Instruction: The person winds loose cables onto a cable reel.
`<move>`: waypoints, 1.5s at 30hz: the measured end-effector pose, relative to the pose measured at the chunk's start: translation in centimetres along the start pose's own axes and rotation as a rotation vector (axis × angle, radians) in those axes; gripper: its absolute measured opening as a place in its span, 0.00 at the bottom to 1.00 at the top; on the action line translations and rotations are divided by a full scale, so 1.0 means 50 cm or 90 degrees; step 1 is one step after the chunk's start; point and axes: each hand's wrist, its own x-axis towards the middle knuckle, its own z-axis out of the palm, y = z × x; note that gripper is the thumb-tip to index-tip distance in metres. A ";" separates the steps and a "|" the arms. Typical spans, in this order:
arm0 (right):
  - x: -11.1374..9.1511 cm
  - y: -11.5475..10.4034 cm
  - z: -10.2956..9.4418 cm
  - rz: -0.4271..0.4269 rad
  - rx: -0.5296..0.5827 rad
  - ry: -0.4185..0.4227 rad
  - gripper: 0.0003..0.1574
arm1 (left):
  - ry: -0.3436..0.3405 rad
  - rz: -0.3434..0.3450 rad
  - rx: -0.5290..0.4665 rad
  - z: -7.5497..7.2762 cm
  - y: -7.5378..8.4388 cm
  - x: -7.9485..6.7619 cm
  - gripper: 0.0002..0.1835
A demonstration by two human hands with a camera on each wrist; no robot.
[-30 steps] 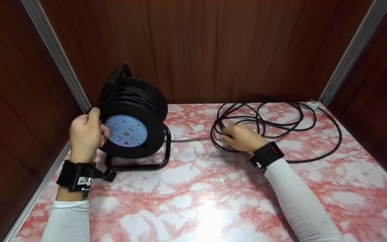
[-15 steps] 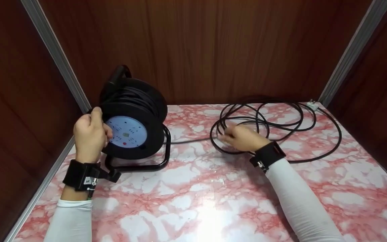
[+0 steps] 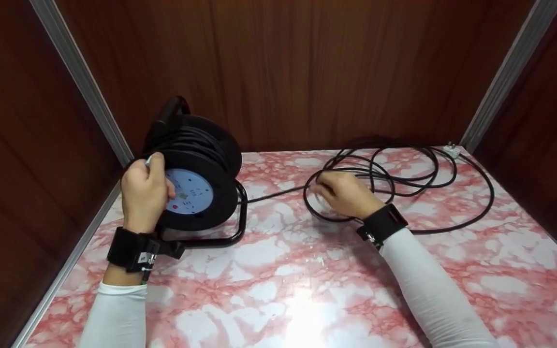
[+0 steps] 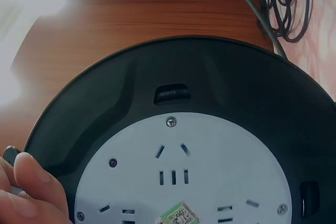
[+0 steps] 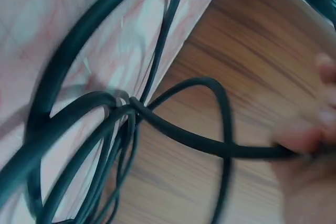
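Note:
A black cable reel (image 3: 196,222) with a pale blue socket plate (image 4: 178,145) stands upright on its tubular frame at the left. At the near left edge of its disc, my left hand (image 3: 145,195) grips a small crank knob, mostly hidden by the fingers; its dark end shows in the left wrist view. Dark cable (image 3: 191,140) is wound on the drum, and a stretch of cable (image 3: 276,194) runs from the reel to my right hand (image 3: 348,195). There the cable (image 5: 257,152) passes between thumb and fingers, pinched.
Loose coils of black cable (image 3: 394,193) spread over the right side of the pink marbled table (image 3: 240,299). A white plug (image 3: 451,151) lies at the back right corner. Brown wood-grain panels (image 3: 278,72) stand behind and on both sides.
My left hand has moved to the right with the knob, across more of the socket plate. The cable between reel and right hand has risen slightly; the right hand has barely moved.

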 end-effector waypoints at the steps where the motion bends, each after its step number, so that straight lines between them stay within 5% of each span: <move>1: -0.002 0.004 0.002 0.010 0.002 -0.029 0.17 | 0.000 0.015 0.014 0.001 0.001 -0.001 0.33; 4: -0.007 0.013 0.004 0.059 0.009 -0.131 0.21 | 0.006 0.048 0.034 0.005 0.001 -0.005 0.33; 6: -0.007 0.017 0.004 0.090 0.023 -0.148 0.19 | 0.012 0.057 0.034 0.007 0.000 -0.008 0.32; 10: -0.001 0.019 -0.001 0.051 0.003 0.003 0.08 | 0.021 0.062 0.012 0.014 -0.004 -0.012 0.29; 14: 0.001 0.021 -0.010 -0.015 -0.029 0.144 0.11 | 0.019 0.064 -0.001 0.020 -0.006 -0.015 0.28; 16: 0.000 0.023 -0.014 -0.010 -0.011 0.129 0.13 | 0.020 0.066 0.001 0.020 -0.005 -0.017 0.28; 23: -0.013 0.038 -0.014 0.095 0.064 -0.074 0.18 | 0.014 0.065 0.013 0.021 -0.006 -0.020 0.28; 34: -0.016 0.033 -0.009 0.134 0.145 -0.081 0.24 | 0.029 0.083 0.009 0.041 -0.005 -0.025 0.26; 45: -0.012 0.022 -0.002 0.130 0.122 -0.102 0.23 | 0.054 0.119 0.062 0.056 -0.002 -0.032 0.24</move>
